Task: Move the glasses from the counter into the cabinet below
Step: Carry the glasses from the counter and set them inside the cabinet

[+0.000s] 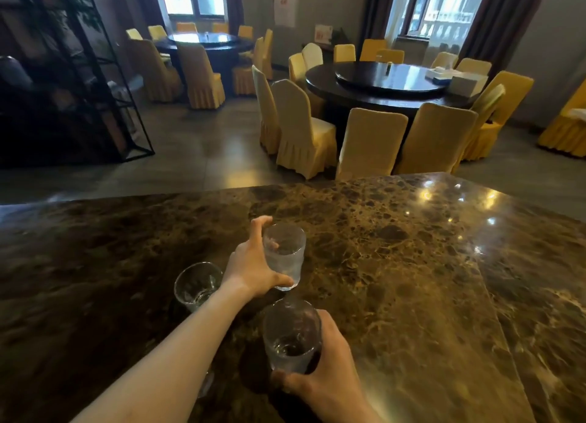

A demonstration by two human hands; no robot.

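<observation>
So three clear glasses are seen on the brown marble counter (pixel 396 248), all upright. The far glass (pixel 284 255) is gripped by the left hand (pixel 253 264), with fingers curled round its far side near the rim and the thumb pressed low on the near side by the base. It can't really be told whether that glass is touching the counter or lifted a bit. The near glass (pixel 291 337) is held by the right hand (pixel 326 368), wrapped from the right and underneath, thumb across the bottom front; its base is covered by the hand. A third glass (pixel 197 285) is left standing on the counter just left of the left wrist, not touched by anything. The two held glasses are lined up one behind the other, close but apart.

Behind the counter a dining room is visible: a round dark table (pixel 390 86) ringed by yellow-covered chairs (pixel 304 130), a second round table (pixel 206 41) further back on the left, a black metal shelf frame (pixel 95 73) at the left edge, and bright windows (pixel 444 7) with dark curtains.
</observation>
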